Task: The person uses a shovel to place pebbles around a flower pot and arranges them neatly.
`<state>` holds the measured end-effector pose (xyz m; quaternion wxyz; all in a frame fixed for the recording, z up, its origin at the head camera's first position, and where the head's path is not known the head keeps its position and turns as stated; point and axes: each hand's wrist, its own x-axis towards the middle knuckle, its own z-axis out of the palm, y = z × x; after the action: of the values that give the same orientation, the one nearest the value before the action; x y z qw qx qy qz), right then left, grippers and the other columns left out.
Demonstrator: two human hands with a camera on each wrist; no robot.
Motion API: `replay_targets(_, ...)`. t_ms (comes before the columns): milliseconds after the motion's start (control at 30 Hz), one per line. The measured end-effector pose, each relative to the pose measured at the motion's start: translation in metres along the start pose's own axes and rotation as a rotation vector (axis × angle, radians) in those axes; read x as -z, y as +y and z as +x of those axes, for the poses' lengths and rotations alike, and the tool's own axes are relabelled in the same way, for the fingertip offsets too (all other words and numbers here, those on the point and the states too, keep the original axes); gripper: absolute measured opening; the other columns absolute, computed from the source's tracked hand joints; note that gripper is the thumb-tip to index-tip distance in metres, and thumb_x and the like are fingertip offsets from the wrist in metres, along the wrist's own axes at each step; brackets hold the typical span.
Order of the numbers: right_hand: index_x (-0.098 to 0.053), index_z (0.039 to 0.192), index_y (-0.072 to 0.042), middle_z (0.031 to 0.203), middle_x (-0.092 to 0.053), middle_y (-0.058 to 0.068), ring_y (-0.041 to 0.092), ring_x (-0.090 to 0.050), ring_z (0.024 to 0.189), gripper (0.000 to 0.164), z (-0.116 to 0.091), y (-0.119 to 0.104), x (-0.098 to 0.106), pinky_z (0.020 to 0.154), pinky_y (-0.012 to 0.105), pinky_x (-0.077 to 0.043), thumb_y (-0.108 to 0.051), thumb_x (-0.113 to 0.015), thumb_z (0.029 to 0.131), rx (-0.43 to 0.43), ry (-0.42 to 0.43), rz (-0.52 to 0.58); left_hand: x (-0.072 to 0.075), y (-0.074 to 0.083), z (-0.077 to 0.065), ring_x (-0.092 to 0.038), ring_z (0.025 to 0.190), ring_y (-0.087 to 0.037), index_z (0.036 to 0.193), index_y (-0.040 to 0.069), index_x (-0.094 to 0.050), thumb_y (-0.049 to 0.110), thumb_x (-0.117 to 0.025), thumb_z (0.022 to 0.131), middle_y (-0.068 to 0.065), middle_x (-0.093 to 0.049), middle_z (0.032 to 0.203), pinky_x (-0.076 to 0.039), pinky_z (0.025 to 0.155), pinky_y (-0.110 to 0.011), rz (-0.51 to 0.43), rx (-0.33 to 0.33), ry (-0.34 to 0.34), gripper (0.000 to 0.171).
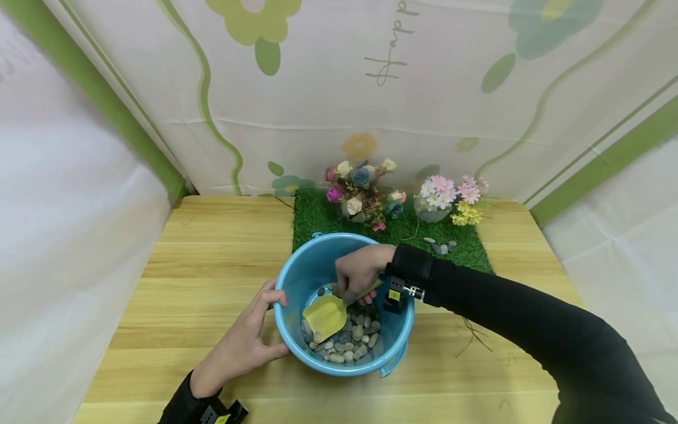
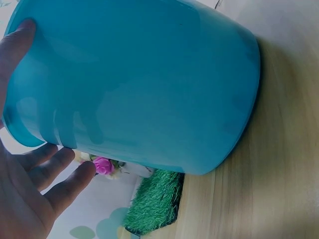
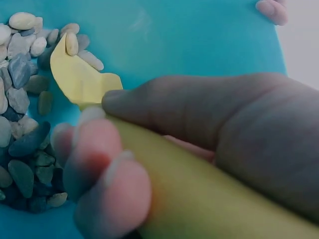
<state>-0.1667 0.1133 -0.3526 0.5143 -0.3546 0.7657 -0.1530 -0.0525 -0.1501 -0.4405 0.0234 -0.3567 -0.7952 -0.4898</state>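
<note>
A light blue bucket (image 1: pixel 283 330) stands on the wooden table with a layer of pebbles (image 1: pixel 344 347) on its floor. Inside it my right hand (image 1: pixel 360 271) grips the handle of a yellow toy shovel (image 1: pixel 324 316), thumb laid along the handle near the blade. The shovel's blade (image 3: pixel 79 79) lies among the stones by the bucket wall, with a pale pebble (image 3: pixel 72 44) at its edge. My left hand (image 1: pixel 249 335) holds the bucket's near-left side, one finger hooked over the rim and the thumb against the outer wall. In the left wrist view its other fingers (image 2: pixel 72 186) are spread beside the wall.
Behind the bucket lies a green turf mat (image 1: pixel 312 212). On it stand a pot of mixed roses (image 1: pixel 362 182) and a pot of pink and yellow flowers (image 1: pixel 447 197), with several small stones (image 1: pixel 441 247) near its right side. A printed curtain (image 1: pixel 339 100) closes off the back.
</note>
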Motion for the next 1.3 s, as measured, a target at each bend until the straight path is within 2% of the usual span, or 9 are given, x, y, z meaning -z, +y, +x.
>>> replay_targets(133, -0.067, 0.063, -0.005, 0.060, -0.064, 0.007, 0.032, -0.063, 0.060, 0.038, 0.001, 0.000, -0.001, 0.055, 0.023, -0.048, -0.009, -0.063, 0.101, 0.030, -0.042, -0.026, 0.000, 0.001, 0.000, -0.040, 0.137, -0.040, 0.119, 0.012, -0.039, 0.017, -0.091, 0.077, -0.016, -0.032, 0.158, -0.049, 0.099, -0.051, 0.004, 0.005, -0.002, 0.067)
replay_targets(267, -0.073, 0.068, -0.005, 0.062, -0.066, 0.008, 0.028, -0.062, 0.058, 0.035, 0.001, 0.000, -0.002, 0.056, 0.023, -0.049, -0.009, -0.062, 0.101, 0.062, -0.081, -0.027, 0.000, 0.002, -0.001, -0.039, 0.138, -0.041, 0.119, 0.012, -0.039, 0.009, -0.091, 0.073, -0.017, -0.031, 0.158, -0.050, 0.098, -0.051, 0.007, 0.010, -0.004, 0.070)
replay_targets(400, -0.074, 0.069, -0.004, 0.061, -0.065, 0.008, 0.017, -0.060, 0.053, 0.034, 0.000, 0.002, -0.002, 0.056, 0.024, -0.049, -0.008, -0.063, 0.101, 0.081, -0.086, -0.020, -0.001, 0.002, -0.001, -0.039, 0.138, -0.041, 0.119, 0.012, -0.038, 0.008, -0.092, 0.073, -0.017, -0.030, 0.158, -0.050, 0.099, -0.051, 0.005, 0.011, -0.005, 0.070)
replay_targets(567, -0.074, 0.073, -0.001, 0.062, -0.066, 0.007, 0.022, -0.062, 0.056, 0.032, -0.002, 0.003, 0.001, 0.057, 0.024, -0.050, -0.009, -0.062, 0.102, 0.091, -0.113, -0.013, -0.001, 0.003, -0.001, -0.039, 0.138, -0.042, 0.118, 0.012, -0.038, 0.008, -0.092, 0.073, -0.018, -0.029, 0.159, -0.049, 0.099, -0.051, 0.002, 0.014, -0.005, 0.071)
replay_targets(667, -0.077, 0.076, -0.007, 0.066, -0.068, 0.008, 0.022, -0.063, 0.057, 0.030, -0.005, 0.003, 0.004, 0.057, 0.025, -0.051, -0.009, -0.063, 0.102, 0.090, -0.118, -0.014, -0.001, 0.003, 0.000, -0.039, 0.138, -0.041, 0.119, 0.012, -0.038, 0.008, -0.091, 0.073, -0.017, -0.030, 0.158, -0.049, 0.099, -0.051, -0.001, 0.015, -0.006, 0.070)
replay_targets(800, -0.081, 0.082, -0.017, 0.074, -0.072, 0.013, 0.015, -0.063, 0.057, 0.026, -0.007, 0.001, 0.007, 0.058, 0.026, -0.053, -0.010, -0.064, 0.101, 0.097, -0.108, -0.027, -0.001, 0.002, 0.000, -0.039, 0.138, -0.041, 0.119, 0.012, -0.038, 0.009, -0.091, 0.073, -0.017, -0.030, 0.158, -0.049, 0.099, -0.051, -0.001, 0.017, -0.006, 0.070)
replay_targets(933, -0.080, 0.084, -0.016, 0.078, -0.072, 0.016, 0.013, -0.062, 0.057, 0.025, -0.008, 0.001, 0.010, 0.058, 0.026, -0.053, -0.011, -0.064, 0.101, 0.139, -0.115, -0.033, -0.001, 0.002, 0.000, -0.040, 0.137, -0.040, 0.119, 0.013, -0.038, 0.010, -0.092, 0.073, -0.016, -0.030, 0.158, -0.049, 0.099, -0.051, 0.002, 0.018, -0.007, 0.071)
replay_targets(1167, -0.080, 0.088, -0.014, 0.078, -0.071, 0.016, 0.015, -0.062, 0.058, 0.025, -0.012, 0.002, 0.015, 0.058, 0.026, -0.052, -0.012, -0.061, 0.103, 0.233, -0.127, -0.037, 0.000, 0.002, 0.000, -0.041, 0.136, -0.039, 0.119, 0.013, -0.039, 0.013, -0.091, 0.075, -0.016, -0.031, 0.158, -0.050, 0.099, -0.050, 0.006, 0.013, -0.006, 0.069)
replay_targets(1300, -0.080, 0.093, -0.014, 0.077, -0.070, 0.015, 0.014, -0.062, 0.059, 0.023, -0.015, 0.003, 0.017, 0.059, 0.027, -0.052, -0.012, -0.060, 0.104, 0.257, -0.134, -0.031, 0.000, 0.002, 0.000, -0.040, 0.136, -0.039, 0.119, 0.012, -0.039, 0.011, -0.091, 0.074, -0.017, -0.031, 0.157, -0.049, 0.099, -0.050, 0.005, 0.009, -0.005, 0.069)
